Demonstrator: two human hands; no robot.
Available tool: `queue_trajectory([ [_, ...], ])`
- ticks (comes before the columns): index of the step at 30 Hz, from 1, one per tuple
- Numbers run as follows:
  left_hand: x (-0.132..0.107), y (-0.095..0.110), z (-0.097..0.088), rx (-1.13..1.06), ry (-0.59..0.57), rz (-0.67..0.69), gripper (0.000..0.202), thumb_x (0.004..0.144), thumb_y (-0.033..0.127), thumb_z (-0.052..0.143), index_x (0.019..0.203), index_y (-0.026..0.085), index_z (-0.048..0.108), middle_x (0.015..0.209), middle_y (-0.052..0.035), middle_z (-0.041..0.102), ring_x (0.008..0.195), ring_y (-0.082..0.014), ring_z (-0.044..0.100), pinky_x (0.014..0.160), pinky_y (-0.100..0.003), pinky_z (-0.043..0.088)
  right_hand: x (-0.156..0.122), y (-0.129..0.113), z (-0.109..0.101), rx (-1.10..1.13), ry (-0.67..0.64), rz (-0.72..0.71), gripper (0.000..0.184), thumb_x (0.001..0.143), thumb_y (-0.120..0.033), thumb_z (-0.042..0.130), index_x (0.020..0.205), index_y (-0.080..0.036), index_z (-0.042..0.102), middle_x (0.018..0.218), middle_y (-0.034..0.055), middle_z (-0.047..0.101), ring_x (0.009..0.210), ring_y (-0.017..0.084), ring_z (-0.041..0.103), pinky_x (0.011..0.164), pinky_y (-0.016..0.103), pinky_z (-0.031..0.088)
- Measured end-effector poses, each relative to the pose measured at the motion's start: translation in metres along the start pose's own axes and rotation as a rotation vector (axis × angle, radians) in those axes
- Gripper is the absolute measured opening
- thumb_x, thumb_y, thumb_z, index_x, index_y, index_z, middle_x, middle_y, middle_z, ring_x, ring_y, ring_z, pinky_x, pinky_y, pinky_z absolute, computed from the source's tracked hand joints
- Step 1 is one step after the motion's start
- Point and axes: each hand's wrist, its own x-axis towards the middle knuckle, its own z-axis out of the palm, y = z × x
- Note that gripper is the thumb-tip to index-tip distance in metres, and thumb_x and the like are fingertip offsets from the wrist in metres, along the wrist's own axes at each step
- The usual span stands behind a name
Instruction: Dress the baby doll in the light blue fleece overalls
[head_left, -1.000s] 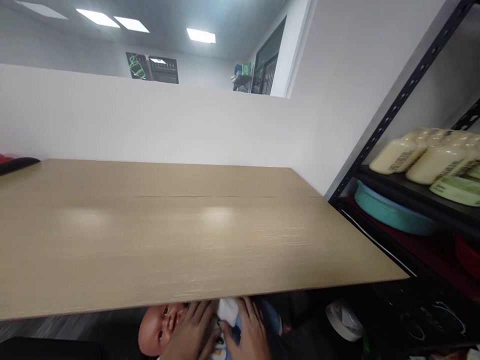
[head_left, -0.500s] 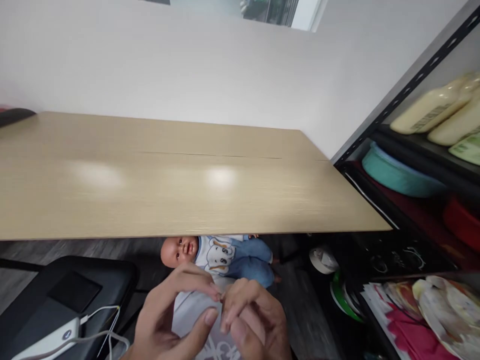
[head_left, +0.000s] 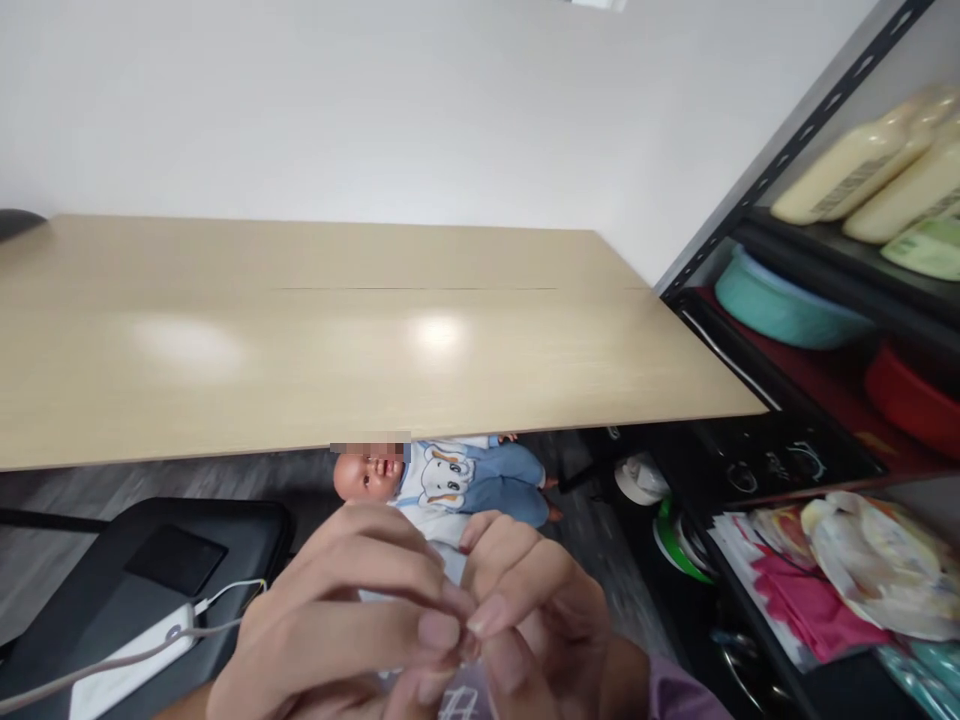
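Close to the camera at the bottom of the head view, my left hand and my right hand are held together, fingertips touching in a pinch. What they pinch is hidden; a bit of pale printed fabric shows below them. Beyond them a baby doll in a white elephant top and blue trousers lies on the grey floor under the front edge of a light wooden table. Neither hand touches the doll.
A black seat at lower left carries a white power bank with a cable. A black metal rack on the right holds cream bottles, a teal basin, a red basin and bagged items. Tape rolls lie by it.
The view tilted down. My hands left the doll, drew back toward me and came together in a pinch; the doll now lies alone on the floor.
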Motion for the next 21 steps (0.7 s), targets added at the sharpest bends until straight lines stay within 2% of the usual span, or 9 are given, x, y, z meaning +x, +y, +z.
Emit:
queue_trajectory([
  [2,0.001,0.003,0.005,0.033,0.016,0.190,0.038,0.092,0.037,0.076,0.124,0.058,0.072,0.084,0.0094,0.081,0.076,-0.0250,0.074,0.072,-0.048,0.069,-0.001,0.001,0.000,0.005,-0.033,-0.007,0.016,0.097,-0.046,0.076,0.085,-0.034,0.072,0.061,-0.0084,0.065,0.051,0.014,0.054,0.076,0.038,0.050],
  [4,0.005,0.006,0.009,0.081,0.045,0.310,0.038,0.094,0.035,0.074,0.128,0.053,0.071,0.086,0.0085,0.082,0.074,-0.0232,0.073,0.071,-0.046,0.068,0.000,0.002,-0.003,-0.019,-0.076,-0.030,0.017,0.098,-0.045,0.073,0.086,-0.033,0.072,0.063,-0.0080,0.066,0.053,0.014,0.056,0.079,0.038,0.050],
  [8,0.014,0.012,0.014,0.111,0.159,0.381,0.011,0.099,0.028,0.069,0.101,0.035,0.078,0.081,0.0056,0.079,0.075,-0.0183,0.072,0.068,-0.039,0.066,0.008,0.002,-0.006,-0.146,-0.123,-0.194,0.023,0.103,-0.042,0.066,0.083,-0.029,0.066,0.061,-0.0092,0.061,0.052,0.013,0.054,0.079,0.036,0.050],
  [10,0.014,0.015,0.019,0.126,0.199,0.428,0.013,0.100,0.023,0.067,0.090,0.028,0.075,0.082,0.0037,0.077,0.076,-0.0165,0.071,0.067,-0.036,0.064,0.011,0.002,-0.006,-0.183,-0.138,-0.278,0.024,0.104,-0.038,0.064,0.083,-0.026,0.063,0.062,-0.0091,0.061,0.051,0.011,0.054,0.080,0.034,0.051],
  [13,0.012,0.021,0.034,0.155,0.264,0.414,0.013,0.098,0.019,0.069,0.087,0.026,0.072,0.083,0.0025,0.074,0.080,-0.0166,0.069,0.066,-0.034,0.063,0.009,0.002,-0.003,-0.187,-0.163,-0.309,0.024,0.104,-0.036,0.063,0.084,-0.024,0.061,0.064,-0.0087,0.062,0.052,0.010,0.055,0.080,0.033,0.051],
  [16,0.009,0.026,0.051,0.138,0.438,0.342,0.017,0.097,0.019,0.070,0.082,0.028,0.070,0.076,0.0032,0.068,0.076,-0.0163,0.065,0.063,-0.034,0.060,0.003,0.003,0.003,-0.135,-0.063,-0.233,0.023,0.102,-0.034,0.066,0.082,-0.024,0.061,0.065,-0.0083,0.062,0.055,0.010,0.057,0.083,0.034,0.051],
  [18,0.010,0.027,0.053,0.121,0.515,0.306,0.020,0.098,0.019,0.069,0.080,0.029,0.069,0.072,0.0032,0.065,0.073,-0.0164,0.063,0.061,-0.035,0.058,0.000,0.004,0.006,-0.122,-0.007,-0.203,0.020,0.098,-0.027,0.069,0.080,-0.024,0.062,0.065,-0.0085,0.063,0.055,0.010,0.057,0.085,0.034,0.050],
  [19,0.011,0.026,0.050,0.131,0.503,0.307,0.020,0.097,0.019,0.069,0.081,0.030,0.069,0.072,0.0030,0.065,0.073,-0.0168,0.063,0.061,-0.035,0.059,0.000,0.005,0.008,-0.124,0.007,-0.201,0.019,0.097,-0.024,0.070,0.080,-0.024,0.062,0.065,-0.0088,0.063,0.054,0.009,0.058,0.086,0.034,0.050],
  [21,0.013,0.021,0.033,0.184,0.321,0.380,0.015,0.095,0.017,0.071,0.090,0.031,0.071,0.074,0.0019,0.069,0.075,-0.0181,0.067,0.062,-0.035,0.062,0.002,0.006,0.007,-0.139,0.009,-0.220,0.017,0.094,-0.021,0.070,0.080,-0.024,0.062,0.065,-0.0097,0.064,0.053,0.009,0.058,0.086,0.034,0.050],
])
